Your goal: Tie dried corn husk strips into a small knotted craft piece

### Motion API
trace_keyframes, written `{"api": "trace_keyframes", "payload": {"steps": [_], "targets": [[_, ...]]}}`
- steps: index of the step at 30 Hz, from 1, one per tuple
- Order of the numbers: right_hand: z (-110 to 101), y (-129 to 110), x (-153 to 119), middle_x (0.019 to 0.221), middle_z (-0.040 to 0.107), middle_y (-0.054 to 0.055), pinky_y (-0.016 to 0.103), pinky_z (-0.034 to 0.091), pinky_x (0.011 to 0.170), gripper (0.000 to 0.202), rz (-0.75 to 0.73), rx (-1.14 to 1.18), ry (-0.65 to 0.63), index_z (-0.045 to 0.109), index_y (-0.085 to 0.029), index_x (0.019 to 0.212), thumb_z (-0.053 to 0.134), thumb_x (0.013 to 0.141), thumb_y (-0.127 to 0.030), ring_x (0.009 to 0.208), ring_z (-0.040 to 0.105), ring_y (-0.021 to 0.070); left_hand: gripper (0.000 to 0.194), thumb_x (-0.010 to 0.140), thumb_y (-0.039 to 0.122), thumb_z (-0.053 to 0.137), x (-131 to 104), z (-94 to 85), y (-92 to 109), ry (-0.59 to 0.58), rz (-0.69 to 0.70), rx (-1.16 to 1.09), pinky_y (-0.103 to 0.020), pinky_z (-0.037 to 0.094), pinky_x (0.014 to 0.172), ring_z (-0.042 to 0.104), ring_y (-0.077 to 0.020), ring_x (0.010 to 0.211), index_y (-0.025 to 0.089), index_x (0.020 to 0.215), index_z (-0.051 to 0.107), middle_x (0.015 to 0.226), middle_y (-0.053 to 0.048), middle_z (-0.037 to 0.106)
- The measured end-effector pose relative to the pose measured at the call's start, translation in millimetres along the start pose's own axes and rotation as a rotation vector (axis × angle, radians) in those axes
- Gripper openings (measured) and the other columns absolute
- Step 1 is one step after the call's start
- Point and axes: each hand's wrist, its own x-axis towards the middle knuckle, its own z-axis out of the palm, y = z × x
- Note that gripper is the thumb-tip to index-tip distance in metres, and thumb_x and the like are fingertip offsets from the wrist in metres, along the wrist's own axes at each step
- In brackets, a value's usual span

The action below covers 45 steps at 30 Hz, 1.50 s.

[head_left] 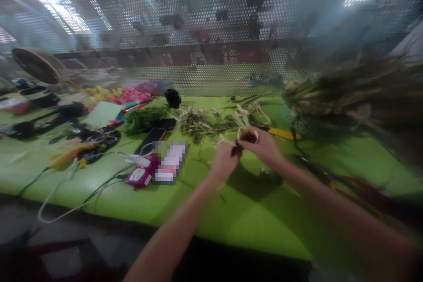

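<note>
Bare forearms reach in from the near edge of the green tabletop [238, 224], left forearm [185, 216] and right forearm [330, 198] converging above its middle. Between the fingertips of the left hand [226, 158] and the right hand [261, 145] is a small dark piece [235, 150], held just above the tabletop; blur hides what it is. Both hands' fingers are drawn narrow and pinched on it, nearly meeting. One pale curled strip [256, 136] shows at the right fingers.

Just beyond the hands lie pale dried husks [243, 116] and, to their left, a loose heap of dried stalks [201, 123]. Past the right hand, a yellow handle [284, 133] points toward a green mesh basket [294, 124], near a large bundle of dried plants [330, 97] at the right edge.

Left of the hands, a lit phone [171, 163] lies just beside a magenta device [142, 172] with a red light; a dark phone [150, 140] sits behind them. Feathery greenery [145, 119] and pink flowers [135, 95] spread toward the far left corner, below a round fan [39, 66]. Along the far edge stands a perforated panel [214, 77].
</note>
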Motion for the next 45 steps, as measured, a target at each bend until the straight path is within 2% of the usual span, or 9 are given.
{"api": "trace_keyframes", "payload": {"steps": [6, 15, 19, 23, 30, 36, 45], "targets": [[1, 1, 1, 0.068, 0.058, -0.001, 0.025, 0.042, 0.061, 0.007, 0.006, -0.009, 0.095, 0.059, -0.019, 0.075, 0.062, 0.068, -0.022, 0.067, 0.052, 0.0136, 0.013, 0.083, 0.012, 0.051, 1, -0.4, 2, -0.021, 0.006, 0.061, -0.028, 0.037, 0.069, 0.055, -0.0174, 0.075, 0.017, 0.08, 0.062, 0.08, -0.005, 0.065], [0, 7, 6, 0.07, 0.057, -0.002, 0.027, 0.044, 0.06, 0.019, 0.095, 0.126, 0.093, 0.059, -0.02, 0.079, 0.068, 0.064, -0.028, 0.066, 0.051, 0.0138, 0.013, 0.081, 0.011, 0.051, -1, -0.9, 4, 0.002, -0.034, 0.069, -0.027, 0.035, 0.067, 0.052, -0.0165, 0.071, 0.017, 0.075, 0.061, 0.074, -0.004, 0.062], [-1, 5, 5, 0.066, 0.054, -0.002, 0.026, 0.042, 0.059, 0.02, 0.076, 0.061, 0.118, 0.057, -0.02, 0.073, 0.071, 0.067, -0.033, 0.063, 0.048, 0.0129, 0.013, 0.083, 0.013, 0.05, -1, -1.2, 6, -0.007, -0.029, 0.096, -0.028, 0.034, 0.067, 0.053, -0.0172, 0.071, 0.017, 0.079, 0.061, 0.075, -0.005, 0.063], [-3, 2, 4, 0.065, 0.054, -0.002, 0.026, 0.041, 0.059, 0.016, 0.053, -0.009, 0.122, 0.058, -0.02, 0.07, 0.07, 0.069, -0.03, 0.063, 0.048, 0.0132, 0.012, 0.081, 0.012, 0.052, -1, -1.4, 6, 0.0, -0.037, 0.086, -0.027, 0.032, 0.065, 0.052, -0.017, 0.069, 0.018, 0.076, 0.061, 0.074, -0.004, 0.062], [-4, 4, 6, 0.067, 0.053, -0.003, 0.028, 0.044, 0.061, 0.019, 0.071, 0.076, 0.076, 0.057, -0.021, 0.073, 0.07, 0.069, -0.033, 0.065, 0.048, 0.0136, 0.013, 0.081, 0.011, 0.05, -1, -2.9, 5, -0.006, -0.037, 0.083, -0.027, 0.035, 0.067, 0.052, -0.0161, 0.069, 0.018, 0.076, 0.06, 0.073, -0.003, 0.062], [-3, 6, 7, 0.07, 0.053, -0.003, 0.028, 0.045, 0.065, 0.021, 0.075, 0.13, 0.057, 0.054, -0.021, 0.074, 0.071, 0.069, -0.034, 0.068, 0.049, 0.0134, 0.011, 0.08, 0.013, 0.051, 0, -1.5, 0, 0.005, -0.072, 0.017, -0.025, 0.034, 0.064, 0.05, -0.0149, 0.068, 0.018, 0.076, 0.06, 0.071, -0.002, 0.061], [-4, 4, 5, 0.075, 0.057, -0.002, 0.029, 0.046, 0.069, 0.022, 0.026, 0.262, 0.034, 0.059, -0.022, 0.076, 0.076, 0.068, -0.034, 0.072, 0.052, 0.0141, 0.011, 0.08, 0.019, 0.054, 2, 0.7, -4, -0.061, -0.175, -0.306, -0.024, 0.038, 0.066, 0.053, -0.0127, 0.07, 0.016, 0.079, 0.065, 0.074, 0.0, 0.062]]}}
